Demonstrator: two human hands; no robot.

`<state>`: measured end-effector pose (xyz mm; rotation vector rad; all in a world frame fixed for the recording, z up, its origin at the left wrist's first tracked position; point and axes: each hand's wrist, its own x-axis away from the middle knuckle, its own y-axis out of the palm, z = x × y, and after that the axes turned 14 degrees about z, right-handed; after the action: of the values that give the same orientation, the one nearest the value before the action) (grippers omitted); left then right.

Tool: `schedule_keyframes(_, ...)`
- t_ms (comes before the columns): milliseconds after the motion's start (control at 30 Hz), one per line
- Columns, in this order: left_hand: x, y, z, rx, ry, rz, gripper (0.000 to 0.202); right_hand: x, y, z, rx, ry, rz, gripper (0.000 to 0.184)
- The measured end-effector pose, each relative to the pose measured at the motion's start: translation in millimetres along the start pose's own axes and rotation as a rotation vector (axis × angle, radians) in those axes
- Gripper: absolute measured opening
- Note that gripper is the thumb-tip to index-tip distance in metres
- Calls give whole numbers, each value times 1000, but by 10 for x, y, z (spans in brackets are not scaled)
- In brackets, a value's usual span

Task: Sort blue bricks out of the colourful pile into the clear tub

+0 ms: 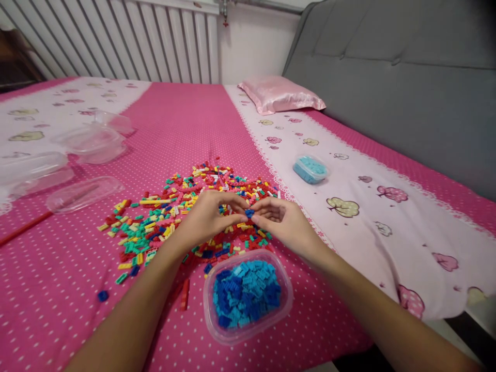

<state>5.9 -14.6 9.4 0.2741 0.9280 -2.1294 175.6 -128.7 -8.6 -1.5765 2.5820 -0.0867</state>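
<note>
Above the near side of a spread pile of coloured building blocks, my two hands meet. A small dark blue block sits between their fingertips. My left hand pinches it from the left, thumb below and fingers above. From the right, my right hand closes thumb and fingers on the same block. Just below the hands stands a clear plastic container, filled with light and dark blue blocks. Whether the held piece is one block or two joined is too small to tell.
A lidded container of light blue blocks stands to the right. Clear containers and a lid lie at the left, near a red rod. A pink pillow rests by the grey headboard. A radiator lines the wall.
</note>
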Motion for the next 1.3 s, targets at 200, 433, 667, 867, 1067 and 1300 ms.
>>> schedule_keyframes(200, -7, -18, 25, -163, 49, -39, 13, -29, -91, 1, 98, -67, -2, 23)
schedule_keyframes(433, 26, -20, -23, -474, 125, -63, 12, -46, -290, 0, 676, -336, -250, 15)
schedule_keyframes(667, 34, 5, -24, -466, 147, -201, 17, 18, -200, 59, 821, -379, -254, 12)
schedule_keyframes(867, 32, -1, -38, -473, 157, -202, 15, 63, -172, 62, 883, -432, -211, 24)
schedule_keyframes(1067, 32, 15, -15, -524, 133, -267, 20, 105, -144, -18, 864, -475, -222, 29)
schedule_keyframes(1300, 39, 9, -6, -495, 145, -262, 19, 112, -114, -5, 845, -513, -330, 24)
